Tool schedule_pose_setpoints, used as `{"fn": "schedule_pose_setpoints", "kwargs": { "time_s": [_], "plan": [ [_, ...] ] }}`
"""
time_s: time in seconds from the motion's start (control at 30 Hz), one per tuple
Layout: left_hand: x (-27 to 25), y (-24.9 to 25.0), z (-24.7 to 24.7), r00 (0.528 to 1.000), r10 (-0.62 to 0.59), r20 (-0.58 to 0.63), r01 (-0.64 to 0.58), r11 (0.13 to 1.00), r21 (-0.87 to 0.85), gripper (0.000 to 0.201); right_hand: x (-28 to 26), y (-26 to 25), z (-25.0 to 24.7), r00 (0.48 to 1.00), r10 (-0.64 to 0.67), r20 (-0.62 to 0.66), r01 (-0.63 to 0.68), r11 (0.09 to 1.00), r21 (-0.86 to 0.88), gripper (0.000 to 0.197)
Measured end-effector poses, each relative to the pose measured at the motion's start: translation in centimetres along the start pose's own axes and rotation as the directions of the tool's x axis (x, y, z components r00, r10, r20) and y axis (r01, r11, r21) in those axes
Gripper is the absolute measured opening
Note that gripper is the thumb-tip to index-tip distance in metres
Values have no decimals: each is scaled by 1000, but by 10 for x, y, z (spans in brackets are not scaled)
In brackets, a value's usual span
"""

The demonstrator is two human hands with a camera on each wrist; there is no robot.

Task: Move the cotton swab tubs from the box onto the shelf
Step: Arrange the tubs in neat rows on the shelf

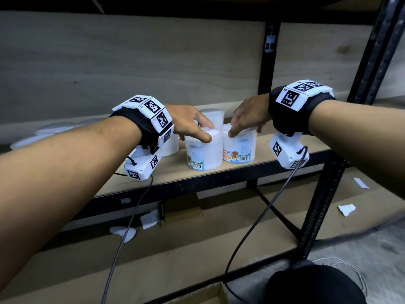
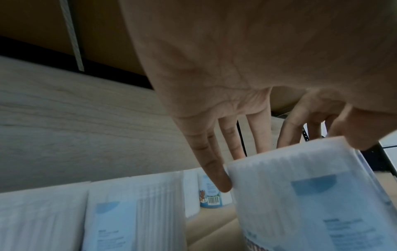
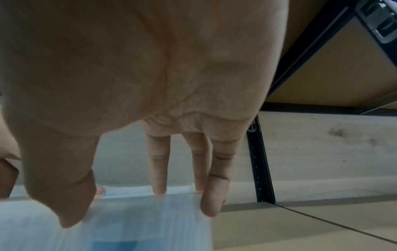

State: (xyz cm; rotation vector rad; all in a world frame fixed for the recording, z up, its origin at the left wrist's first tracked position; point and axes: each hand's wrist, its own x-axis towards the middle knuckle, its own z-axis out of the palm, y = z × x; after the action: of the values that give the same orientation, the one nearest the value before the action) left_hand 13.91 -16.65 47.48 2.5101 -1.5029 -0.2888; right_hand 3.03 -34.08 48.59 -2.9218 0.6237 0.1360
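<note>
Cardboard box corner (image 1: 203, 292) sits nearest, bottom of the head view. Further in, both hands are over tubs on the shelf (image 1: 274, 159): left hand (image 1: 188, 121) with fingers draped round the blue-label tub (image 1: 203, 150), right hand (image 1: 249, 117) holding the orange-label tub (image 1: 240, 147) by its top. Behind stands another tub (image 1: 213, 117). The tubs are packed close, so I reckon a careless let-go could knock one into its neighbour.

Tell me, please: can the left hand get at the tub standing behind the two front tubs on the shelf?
Probably yes. The left hand is occupied gripping the blue-label tub, but the rear tub stands just behind its fingers, with open space above.
</note>
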Motion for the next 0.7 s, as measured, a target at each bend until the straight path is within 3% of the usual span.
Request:
{"fn": "schedule_pose_setpoints", "kwargs": {
  "time_s": [0.2,0.37,0.6,0.7],
  "plan": [
    [3,4,-2,996,-85,0,85,996,-32,44,0,7,-1,999,-39,14,38,997,70,39],
    [6,9,2,987,-157,-42,156,987,-31,70,2,12,-2,997,-68,29,66,996,67,44],
    [11,20,4,954,-273,-124,296,927,231,89,-4,9,-1,990,-80,114,68,992,107,52],
    [10,22,5,954,-280,-111,300,919,256,93,-4,8,0,991,-75,114,60,990,127,43]
  ]
}}
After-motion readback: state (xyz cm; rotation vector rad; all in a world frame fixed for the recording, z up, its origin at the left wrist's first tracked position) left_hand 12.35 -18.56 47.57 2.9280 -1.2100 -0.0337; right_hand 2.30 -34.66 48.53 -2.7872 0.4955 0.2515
